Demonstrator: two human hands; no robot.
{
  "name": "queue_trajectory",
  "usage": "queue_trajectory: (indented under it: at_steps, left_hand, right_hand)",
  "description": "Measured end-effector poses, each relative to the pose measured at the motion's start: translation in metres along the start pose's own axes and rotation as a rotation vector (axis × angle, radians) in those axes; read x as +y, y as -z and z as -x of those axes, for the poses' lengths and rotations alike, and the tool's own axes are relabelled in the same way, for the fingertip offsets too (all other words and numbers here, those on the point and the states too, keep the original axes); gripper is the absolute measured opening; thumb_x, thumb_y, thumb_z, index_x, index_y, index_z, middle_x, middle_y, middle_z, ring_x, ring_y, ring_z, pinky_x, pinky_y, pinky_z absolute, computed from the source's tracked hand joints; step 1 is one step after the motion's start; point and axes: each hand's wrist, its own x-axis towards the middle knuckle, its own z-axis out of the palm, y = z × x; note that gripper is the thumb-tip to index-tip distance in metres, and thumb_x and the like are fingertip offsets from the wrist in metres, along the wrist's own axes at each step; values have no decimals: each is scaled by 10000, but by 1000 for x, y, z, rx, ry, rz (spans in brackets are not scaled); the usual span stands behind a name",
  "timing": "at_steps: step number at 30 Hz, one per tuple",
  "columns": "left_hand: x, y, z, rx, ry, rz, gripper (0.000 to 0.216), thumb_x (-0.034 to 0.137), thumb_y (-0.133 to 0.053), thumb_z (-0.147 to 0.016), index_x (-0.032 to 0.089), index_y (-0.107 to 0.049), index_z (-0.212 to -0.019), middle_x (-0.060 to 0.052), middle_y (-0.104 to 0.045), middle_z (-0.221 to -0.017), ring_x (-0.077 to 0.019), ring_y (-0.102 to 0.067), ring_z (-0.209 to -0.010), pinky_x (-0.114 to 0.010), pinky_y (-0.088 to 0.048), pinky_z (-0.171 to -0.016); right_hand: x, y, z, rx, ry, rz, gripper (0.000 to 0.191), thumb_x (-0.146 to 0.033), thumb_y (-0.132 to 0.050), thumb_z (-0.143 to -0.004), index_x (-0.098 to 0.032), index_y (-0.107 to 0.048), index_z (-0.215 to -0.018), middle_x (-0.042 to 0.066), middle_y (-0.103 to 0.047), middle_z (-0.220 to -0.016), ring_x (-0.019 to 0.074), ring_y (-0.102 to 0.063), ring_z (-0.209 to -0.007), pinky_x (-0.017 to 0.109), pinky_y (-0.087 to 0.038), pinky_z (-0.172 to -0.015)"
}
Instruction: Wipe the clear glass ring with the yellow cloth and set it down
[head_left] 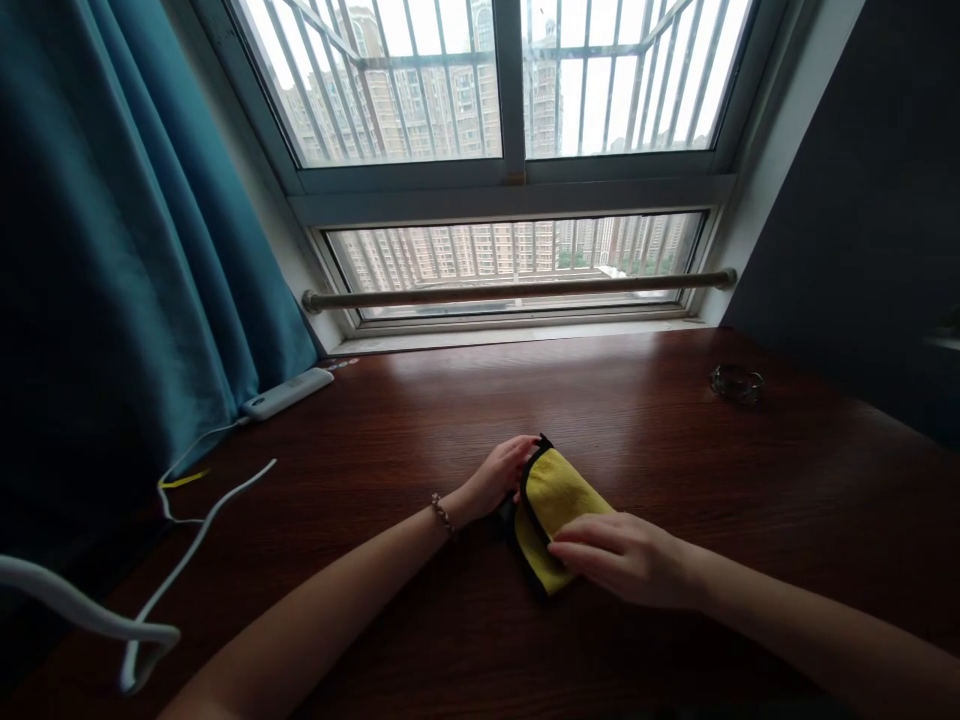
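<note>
A folded yellow cloth (553, 500) with a black edge lies on the dark wooden table (675, 470), near its middle. My left hand (501, 476) is at the cloth's left side, its fingers curled round the black edge at the far corner. My right hand (626, 560) lies flat on the near right part of the cloth, fingers stretched out and pressing it down. A bead bracelet (442, 513) is on my left wrist.
A white power strip (287, 393) lies at the back left, its white cable (187, 560) trailing towards the left front. A glass ashtray (737, 382) stands at the back right. A teal curtain (112, 250) hangs left; a barred window (510, 150) with a rail is behind.
</note>
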Motion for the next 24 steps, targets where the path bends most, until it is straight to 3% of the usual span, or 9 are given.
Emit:
queue_trajectory:
  at_steps: [4,8,11,14,16,20,24]
  left_hand:
    - [2,-2,5,58,-7,-220,567,346,-704,-700,153,-451,-1170,-1,-512,-716,-58,-401,-473,-136,-302,-365]
    - [5,-2,9,69,-74,-112,650,236,-644,-693,196,-388,-1288,-44,-566,-861,-121,-516,-616,-188,-411,-491]
    - [11,-3,12,26,-132,-150,678,214,-606,-684,204,-381,-1323,-59,-583,-952,-175,-551,-761,-237,-451,-609]
    - [16,-6,15,-24,-169,-272,451,281,-519,-786,172,-520,-1224,-74,-575,-1065,-224,-523,-940,-289,-437,-761]
    - [16,-7,15,8,-170,-346,361,336,-424,-869,143,-604,-1115,-83,-584,-1070,-235,-504,-987,-314,-407,-825]
    - [10,-6,10,102,-234,-404,293,291,-495,-827,111,-645,-1003,-91,-611,-1011,-218,-527,-921,-296,-404,-788]
    - [9,-6,12,90,-179,-298,385,160,-519,-694,123,-602,-1069,-58,-623,-854,-147,-524,-672,-221,-376,-560]
  right_hand:
    - [4,-8,0,-59,66,56,228,-144,-442,-924,-70,-513,-1127,119,-571,-965,188,-523,-897,301,-467,-779]
    - [7,-8,1,-87,82,134,190,-116,-444,-919,-79,-545,-1076,106,-573,-971,201,-513,-879,315,-458,-734]
    - [6,-8,2,-123,82,146,199,-113,-407,-938,-80,-553,-1069,99,-579,-935,190,-515,-828,307,-453,-681]
    - [5,-8,2,-72,82,153,209,-97,-404,-935,-63,-536,-1094,104,-578,-914,189,-511,-821,307,-456,-682]
    - [6,-10,2,-62,78,167,221,-96,-409,-933,-62,-521,-1121,110,-570,-925,197,-507,-868,317,-458,-725]
    - [11,-13,5,-111,16,153,221,-112,-391,-939,-85,-528,-1110,107,-556,-909,203,-500,-847,323,-455,-703]
    - [11,-11,10,48,-17,39,308,-60,-411,-875,-90,-490,-1170,115,-524,-922,199,-482,-826,337,-453,-706]
